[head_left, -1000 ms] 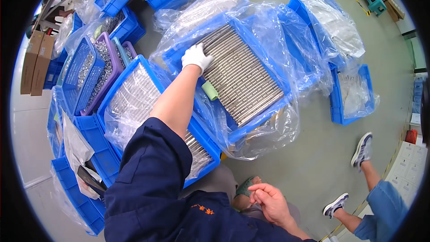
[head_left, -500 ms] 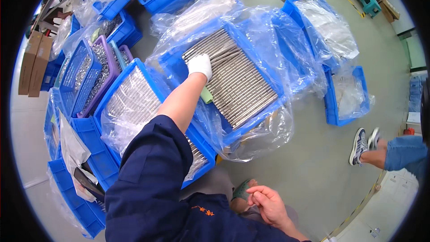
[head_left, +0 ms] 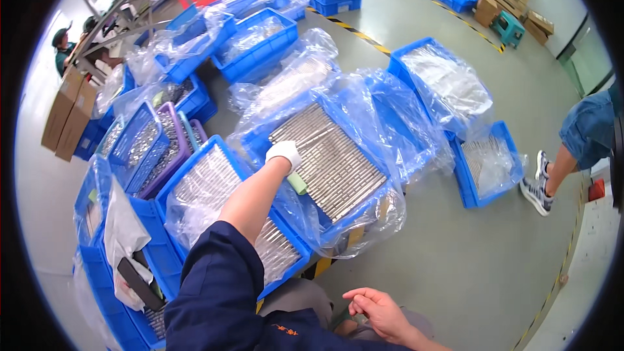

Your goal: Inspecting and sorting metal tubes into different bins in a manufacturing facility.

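My left hand (head_left: 284, 154), in a white glove, reaches into a blue crate (head_left: 308, 224) lined with clear plastic. Rows of slim metal rods (head_left: 344, 179) fill it. One metal rod (head_left: 317, 139) lies aslant over the others, its near end at my gloved fingers, which are curled around it and partly hidden. Beside the glove, at the rods' left edge, is a light green piece (head_left: 297, 183). My right hand (head_left: 380, 312) is bare and hovers low in front of my body, away from the crates. Its fingers are loosely bent, thumb and forefinger apart, with nothing between them.
Another blue crate (head_left: 304, 255) of plastic-covered rods stands close on the left. Baskets of small metal parts (head_left: 144, 143) and a dark phone-like object (head_left: 140, 284) are farther left. Two blue crates (head_left: 484, 203) stand on the right, near a walking person's leg (head_left: 564, 162).
The view has tilted up, showing more of the room's far side. Several slanted rods by the glove now appear as one. At right, the other person's legs have moved.
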Action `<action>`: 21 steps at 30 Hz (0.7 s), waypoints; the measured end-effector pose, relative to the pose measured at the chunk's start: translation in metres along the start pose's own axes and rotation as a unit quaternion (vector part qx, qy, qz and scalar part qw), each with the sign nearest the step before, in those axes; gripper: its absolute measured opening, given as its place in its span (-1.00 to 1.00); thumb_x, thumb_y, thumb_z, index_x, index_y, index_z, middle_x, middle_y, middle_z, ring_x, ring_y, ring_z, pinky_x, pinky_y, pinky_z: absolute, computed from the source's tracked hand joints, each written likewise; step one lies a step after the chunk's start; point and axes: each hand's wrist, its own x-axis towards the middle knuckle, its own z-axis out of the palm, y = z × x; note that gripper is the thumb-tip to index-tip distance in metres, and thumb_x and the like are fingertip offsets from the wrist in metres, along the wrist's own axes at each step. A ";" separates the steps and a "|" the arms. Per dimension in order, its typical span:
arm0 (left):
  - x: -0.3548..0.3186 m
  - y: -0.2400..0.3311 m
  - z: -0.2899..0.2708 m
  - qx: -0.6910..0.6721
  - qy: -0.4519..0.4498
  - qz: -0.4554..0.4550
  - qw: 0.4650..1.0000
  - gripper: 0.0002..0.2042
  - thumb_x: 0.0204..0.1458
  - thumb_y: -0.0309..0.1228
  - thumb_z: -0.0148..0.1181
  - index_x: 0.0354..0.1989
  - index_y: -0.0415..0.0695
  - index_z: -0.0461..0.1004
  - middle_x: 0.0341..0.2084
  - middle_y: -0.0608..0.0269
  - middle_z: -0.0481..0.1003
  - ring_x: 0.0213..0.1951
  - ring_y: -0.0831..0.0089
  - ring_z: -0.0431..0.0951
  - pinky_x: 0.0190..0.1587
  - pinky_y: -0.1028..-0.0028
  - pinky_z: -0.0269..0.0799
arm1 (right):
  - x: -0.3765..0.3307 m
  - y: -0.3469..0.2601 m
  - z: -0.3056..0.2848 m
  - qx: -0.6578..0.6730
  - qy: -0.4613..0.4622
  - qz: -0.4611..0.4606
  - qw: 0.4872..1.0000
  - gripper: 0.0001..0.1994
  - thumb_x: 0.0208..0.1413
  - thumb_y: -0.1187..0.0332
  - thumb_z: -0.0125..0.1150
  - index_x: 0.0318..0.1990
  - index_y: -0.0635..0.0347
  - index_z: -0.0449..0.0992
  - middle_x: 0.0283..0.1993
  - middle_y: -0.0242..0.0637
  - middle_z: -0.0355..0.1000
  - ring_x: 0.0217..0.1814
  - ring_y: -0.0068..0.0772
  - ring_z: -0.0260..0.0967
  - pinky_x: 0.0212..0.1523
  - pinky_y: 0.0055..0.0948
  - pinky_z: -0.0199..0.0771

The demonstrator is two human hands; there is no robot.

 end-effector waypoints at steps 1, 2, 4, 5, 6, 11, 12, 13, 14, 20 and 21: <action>-0.012 -0.003 -0.006 -0.012 0.000 0.008 1.000 -0.65 -0.23 -0.31 -0.05 -0.26 -0.22 0.41 -0.25 -0.09 0.40 -0.17 0.15 0.41 -0.11 0.37 0.31 | 0.002 0.001 0.004 -0.009 -0.007 0.007 1.000 -0.78 0.10 0.42 -0.15 -0.18 0.31 0.38 -0.49 -0.47 0.26 -0.39 -0.71 0.17 -0.30 -0.73 0.19; -0.018 -0.010 -0.005 -0.037 0.042 0.017 0.998 -0.68 -0.25 -0.33 -0.04 -0.30 -0.20 0.45 -0.31 -0.04 0.44 -0.22 0.15 0.43 -0.15 0.36 0.32 | 0.005 0.002 0.007 -0.018 -0.015 0.014 1.000 -0.78 0.10 0.42 -0.14 -0.18 0.31 0.38 -0.50 -0.46 0.26 -0.39 -0.70 0.17 -0.30 -0.72 0.20; -0.033 -0.021 -0.013 -0.109 0.091 0.056 0.988 -0.63 -0.28 -0.25 0.00 -0.29 -0.24 0.39 -0.34 -0.09 0.42 -0.25 0.09 0.42 -0.18 0.33 0.32 | 0.010 0.008 0.014 -0.030 -0.039 0.009 0.999 -0.78 0.10 0.41 -0.15 -0.19 0.31 0.38 -0.50 -0.46 0.26 -0.39 -0.70 0.17 -0.31 -0.72 0.20; -0.054 -0.016 -0.027 -0.167 0.105 0.072 0.978 -0.66 -0.29 -0.30 0.02 -0.31 -0.25 0.38 -0.42 -0.04 0.45 -0.36 0.19 0.46 -0.29 0.37 0.36 | 0.010 0.011 0.018 -0.032 -0.048 0.004 0.998 -0.79 0.10 0.41 -0.15 -0.19 0.31 0.38 -0.50 -0.46 0.26 -0.39 -0.70 0.17 -0.31 -0.72 0.20; -0.064 -0.019 -0.026 -0.310 0.064 0.070 0.946 -0.72 -0.28 -0.38 0.03 -0.33 -0.22 0.36 -0.54 0.11 0.44 -0.53 0.38 0.45 -0.47 0.48 0.37 | 0.008 0.014 0.023 -0.030 -0.053 0.009 0.998 -0.79 0.10 0.41 -0.15 -0.20 0.31 0.38 -0.52 -0.45 0.25 -0.42 -0.68 0.17 -0.33 -0.71 0.21; -0.204 0.007 -0.068 -0.576 -0.059 0.109 0.808 -0.77 -0.18 -0.41 0.08 -0.32 -0.18 0.26 -0.59 0.33 0.31 -0.59 0.65 0.30 -0.58 0.62 0.23 | 0.016 0.032 0.028 -0.077 -0.067 -0.059 0.993 -0.79 0.07 0.41 -0.10 -0.20 0.31 0.38 -0.56 -0.44 0.24 -0.47 -0.65 0.17 -0.39 -0.68 0.21; -0.227 0.008 -0.064 -0.598 -0.069 0.130 0.788 -0.74 -0.16 -0.39 0.10 -0.29 -0.16 0.25 -0.60 0.35 0.29 -0.59 0.65 0.30 -0.58 0.62 0.22 | 0.020 0.033 0.027 -0.083 -0.060 -0.080 0.991 -0.79 0.07 0.41 -0.09 -0.20 0.31 0.38 -0.56 -0.44 0.23 -0.48 -0.65 0.16 -0.40 -0.68 0.21; -0.256 0.009 -0.064 -0.607 -0.075 0.127 0.781 -0.76 -0.17 -0.40 0.11 -0.31 -0.14 0.25 -0.60 0.34 0.29 -0.60 0.64 0.29 -0.58 0.63 0.22 | 0.025 0.033 0.028 -0.082 -0.053 -0.122 0.988 -0.79 0.07 0.40 -0.08 -0.20 0.31 0.38 -0.56 -0.44 0.23 -0.49 -0.66 0.15 -0.42 -0.68 0.20; -0.281 0.011 -0.058 -0.652 -0.091 0.123 0.743 -0.77 -0.16 -0.40 0.10 -0.32 -0.13 0.26 -0.60 0.34 0.28 -0.61 0.63 0.29 -0.57 0.63 0.22 | 0.030 0.031 0.031 -0.079 -0.047 -0.163 0.982 -0.79 0.06 0.39 -0.08 -0.19 0.30 0.38 -0.56 -0.44 0.23 -0.50 -0.66 0.14 -0.43 -0.68 0.19; -0.409 0.005 -0.026 -0.583 -0.234 0.099 0.772 -0.77 -0.14 -0.32 0.05 -0.31 -0.12 0.27 -0.65 0.41 0.27 -0.65 0.66 0.28 -0.63 0.64 0.19 | 0.023 0.016 0.078 0.032 -0.257 -0.202 0.944 -0.35 -0.08 -0.04 0.07 0.06 0.26 0.15 -0.41 -0.46 0.19 -0.32 -0.54 0.19 -0.29 -0.55 0.24; -0.426 0.007 -0.021 -0.584 -0.260 0.091 0.764 -0.79 -0.12 -0.29 0.06 -0.37 -0.10 0.26 -0.66 0.42 0.26 -0.65 0.67 0.27 -0.63 0.65 0.19 | 0.017 0.021 0.083 0.036 -0.340 -0.209 0.916 -0.30 -0.12 -0.07 0.09 0.08 0.25 0.14 -0.40 -0.46 0.18 -0.32 -0.56 0.14 -0.33 -0.57 0.21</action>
